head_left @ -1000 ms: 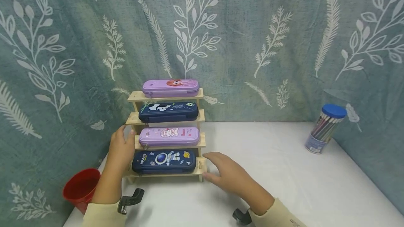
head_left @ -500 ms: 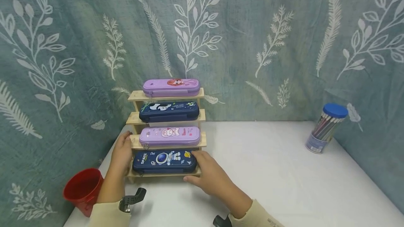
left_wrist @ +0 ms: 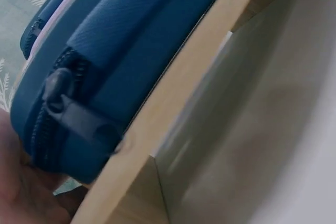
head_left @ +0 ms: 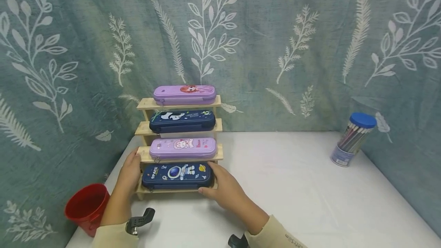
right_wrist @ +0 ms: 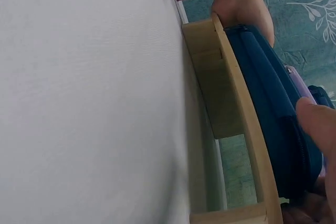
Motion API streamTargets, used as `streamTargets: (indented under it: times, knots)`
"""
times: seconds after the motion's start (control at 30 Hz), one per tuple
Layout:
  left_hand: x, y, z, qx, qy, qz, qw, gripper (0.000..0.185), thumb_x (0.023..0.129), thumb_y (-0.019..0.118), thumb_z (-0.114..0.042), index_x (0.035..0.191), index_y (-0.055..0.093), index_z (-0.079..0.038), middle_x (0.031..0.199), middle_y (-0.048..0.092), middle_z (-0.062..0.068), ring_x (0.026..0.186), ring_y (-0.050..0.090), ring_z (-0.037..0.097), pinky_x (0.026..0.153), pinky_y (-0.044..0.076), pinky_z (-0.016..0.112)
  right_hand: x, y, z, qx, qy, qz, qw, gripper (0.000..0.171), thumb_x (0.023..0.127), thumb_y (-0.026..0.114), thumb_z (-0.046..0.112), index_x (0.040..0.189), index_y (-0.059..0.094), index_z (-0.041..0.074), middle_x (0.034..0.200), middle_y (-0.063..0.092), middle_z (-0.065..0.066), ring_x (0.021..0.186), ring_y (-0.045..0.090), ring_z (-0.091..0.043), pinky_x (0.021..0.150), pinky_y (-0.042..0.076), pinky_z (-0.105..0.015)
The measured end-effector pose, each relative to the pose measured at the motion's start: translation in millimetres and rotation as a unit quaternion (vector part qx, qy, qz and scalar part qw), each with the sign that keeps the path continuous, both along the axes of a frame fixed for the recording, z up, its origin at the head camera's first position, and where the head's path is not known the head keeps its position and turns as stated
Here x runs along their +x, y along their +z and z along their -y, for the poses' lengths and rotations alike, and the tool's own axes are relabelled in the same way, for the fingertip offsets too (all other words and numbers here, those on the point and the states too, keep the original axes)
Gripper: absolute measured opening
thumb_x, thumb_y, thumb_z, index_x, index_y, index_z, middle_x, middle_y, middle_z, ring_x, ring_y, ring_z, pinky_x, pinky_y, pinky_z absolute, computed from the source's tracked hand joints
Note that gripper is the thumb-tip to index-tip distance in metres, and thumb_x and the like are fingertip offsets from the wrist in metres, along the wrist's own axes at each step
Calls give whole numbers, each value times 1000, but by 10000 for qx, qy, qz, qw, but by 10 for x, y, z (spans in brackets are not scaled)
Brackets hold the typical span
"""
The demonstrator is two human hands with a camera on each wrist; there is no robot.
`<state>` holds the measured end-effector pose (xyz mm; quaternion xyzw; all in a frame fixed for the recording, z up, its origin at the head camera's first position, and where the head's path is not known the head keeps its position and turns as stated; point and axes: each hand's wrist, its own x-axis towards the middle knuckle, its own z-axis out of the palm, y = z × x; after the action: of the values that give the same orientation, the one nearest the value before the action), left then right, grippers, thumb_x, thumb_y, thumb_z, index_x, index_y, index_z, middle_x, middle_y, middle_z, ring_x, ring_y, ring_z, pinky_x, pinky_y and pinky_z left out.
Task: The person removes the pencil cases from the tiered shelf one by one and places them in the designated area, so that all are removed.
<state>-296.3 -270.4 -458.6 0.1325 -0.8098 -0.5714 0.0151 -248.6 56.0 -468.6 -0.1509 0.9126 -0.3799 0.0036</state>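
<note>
A stepped wooden rack bears a pencil case on each tier. On the bottom tier lies a navy pencil case with an astronaut print, its front and zip filling the left wrist view. My right hand grips this case's right end, thumb across its front and fingers round the end. My left hand holds the rack's left side by the lower tiers, its fingers partly hidden behind the wood. Above are a lilac pencil case, a navy panda pencil case and another lilac one.
A red bucket stands at the left, close beside my left forearm. Toward the back right is a clear tub of pencils with a blue lid. Leaf-patterned cloth rises behind the white table.
My right hand has moved left from beside the rack onto the end of the bottom pencil case. My left hand has slid lower along the rack's left side. The cases keep their tiers.
</note>
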Motion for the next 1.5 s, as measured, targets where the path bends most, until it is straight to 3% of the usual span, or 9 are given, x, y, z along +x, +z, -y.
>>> streamTargets:
  times: [0.2,0.47,0.9,1.17,1.5]
  knots:
    - [-23,-18,-33,110,-32,-184,9998,63,112,12,-46,170,10,-21,176,16,7,163,9,34,131,9,61,-65,-8,53,-83,-195,-69,9998,93,85,85,50,160,41,16,159,50,-11,147,49,-33,121,41,-56]
    - [-23,-58,-36,69,-44,-419,9991,63,112,11,-43,170,15,-18,175,20,11,163,13,34,132,12,57,-102,-1,66,-94,-464,100,9988,85,84,87,44,155,47,21,154,57,-5,143,53,-30,118,44,-55]
    - [-11,-67,-19,-6,25,-361,9993,63,112,11,-44,170,13,-19,176,17,8,163,12,34,131,13,59,-96,25,-56,-950,13,468,9944,80,85,89,27,153,47,13,154,53,-14,132,64,-33,111,53,-46]
    - [28,-87,-26,-3,146,-374,9992,63,112,12,-44,170,14,-19,176,15,8,163,10,33,131,11,58,-93,57,-345,-1086,344,764,9905,79,87,87,30,154,46,18,159,49,-10,147,48,-37,118,45,-56]
    - [33,-78,-25,-112,174,-480,9986,62,113,12,-42,170,17,-19,176,17,7,163,10,32,132,9,57,-124,63,-1016,-1455,674,1282,9787,76,88,86,27,153,46,18,155,53,-13,138,57,-37,114,49,-55]
